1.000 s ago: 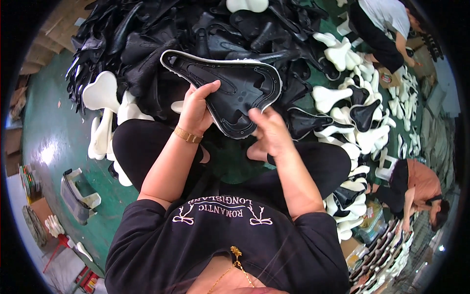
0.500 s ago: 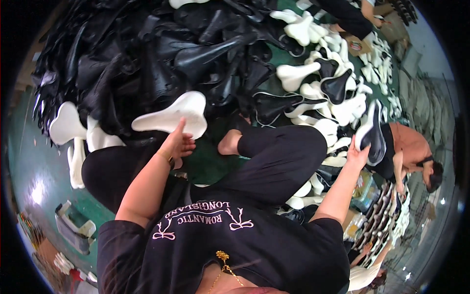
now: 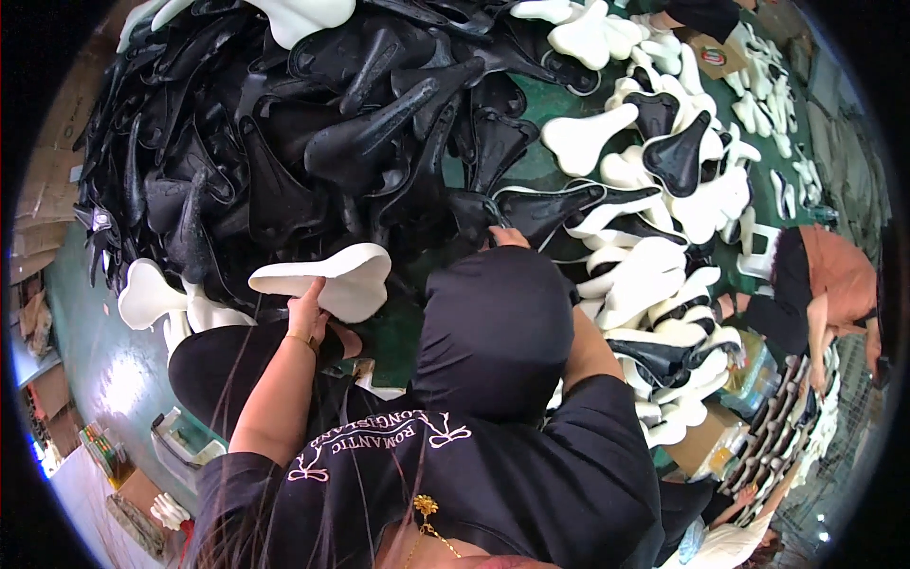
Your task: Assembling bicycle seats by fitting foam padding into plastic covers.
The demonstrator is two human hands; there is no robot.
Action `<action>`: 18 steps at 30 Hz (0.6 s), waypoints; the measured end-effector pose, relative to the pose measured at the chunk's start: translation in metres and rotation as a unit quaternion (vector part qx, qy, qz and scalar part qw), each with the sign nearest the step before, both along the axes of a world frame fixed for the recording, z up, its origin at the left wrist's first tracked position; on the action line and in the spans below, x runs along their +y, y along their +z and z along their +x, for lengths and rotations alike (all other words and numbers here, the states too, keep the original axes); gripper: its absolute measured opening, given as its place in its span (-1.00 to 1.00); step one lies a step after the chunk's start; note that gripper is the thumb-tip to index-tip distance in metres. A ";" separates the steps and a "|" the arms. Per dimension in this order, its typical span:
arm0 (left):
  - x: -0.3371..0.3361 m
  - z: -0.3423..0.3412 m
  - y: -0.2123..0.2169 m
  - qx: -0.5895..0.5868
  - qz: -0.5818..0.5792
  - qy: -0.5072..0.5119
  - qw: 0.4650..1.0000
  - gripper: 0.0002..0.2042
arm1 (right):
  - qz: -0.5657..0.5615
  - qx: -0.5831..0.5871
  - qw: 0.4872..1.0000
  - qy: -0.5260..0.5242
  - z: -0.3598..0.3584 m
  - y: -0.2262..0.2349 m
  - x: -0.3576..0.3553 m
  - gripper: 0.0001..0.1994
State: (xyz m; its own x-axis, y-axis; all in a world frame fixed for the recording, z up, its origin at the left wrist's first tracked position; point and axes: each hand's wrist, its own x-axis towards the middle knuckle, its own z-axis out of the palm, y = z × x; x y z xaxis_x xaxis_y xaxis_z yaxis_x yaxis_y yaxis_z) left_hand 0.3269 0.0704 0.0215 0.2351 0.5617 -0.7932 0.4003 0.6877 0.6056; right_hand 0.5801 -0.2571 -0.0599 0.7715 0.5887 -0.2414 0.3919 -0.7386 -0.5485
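Note:
My left hand [image 3: 308, 305] grips the near edge of a white saddle-shaped foam pad [image 3: 332, 277] and holds it flat above my left knee. My right arm reaches forward past my raised right knee [image 3: 493, 322]. Only the top of my right hand [image 3: 509, 235] shows beyond the knee. It rests against a black saddle with a white rim [image 3: 555, 204] at the foot of the pile, and its fingers are hidden. A big heap of black saddles [image 3: 313, 133] fills the floor ahead of me.
White pads and black saddles [image 3: 654, 266] lie piled on the green floor [image 3: 104, 370] to my right. A person in an orange top [image 3: 825, 280] sits at the far right beside racks of parts. A plastic tub [image 3: 185, 446] and cardboard boxes [image 3: 38, 237] stand on my left.
Both hands held one white-rimmed black saddle. My right hand then carried a black saddle off to the right and came back to the pile in front. My left hand picked up the white pad.

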 end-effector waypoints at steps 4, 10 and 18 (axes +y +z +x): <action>0.013 -0.004 0.001 -0.024 -0.070 0.066 0.995 -0.59 | -0.012 -0.110 0.992 0.053 -0.013 0.013 0.057 -0.42; 0.025 0.009 0.014 -0.042 -0.039 0.073 0.996 -0.68 | 0.003 0.119 0.992 -0.052 0.025 0.061 0.070 -0.73; 0.020 0.039 0.090 -0.345 -0.151 0.055 0.925 -0.45 | 0.441 0.275 0.770 -0.369 0.072 0.190 -0.069 -0.65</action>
